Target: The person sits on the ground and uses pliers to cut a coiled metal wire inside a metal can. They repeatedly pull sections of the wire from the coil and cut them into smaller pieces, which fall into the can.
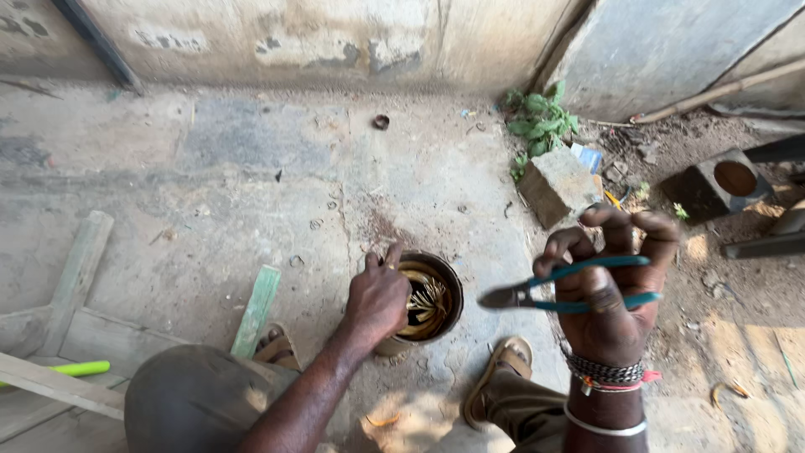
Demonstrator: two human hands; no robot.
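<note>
My left hand (377,298) grips the near rim of a round dark motor housing (449,285) that stands on the concrete floor between my feet; bundled copper-coloured wires (429,300) show inside it. My right hand (608,289) is raised to the right of the housing, palm toward me, holding a pair of pliers with teal handles (579,285). The pliers' metal jaws point left toward the housing and hang just above its right edge.
A wooden frame (67,319) and a green-painted slat (256,310) lie at the left, with a bright green stick (80,369). A concrete block (558,184), weeds (541,122) and a dark block with a round hole (721,180) sit at the right. My sandalled feet (499,377) flank the housing.
</note>
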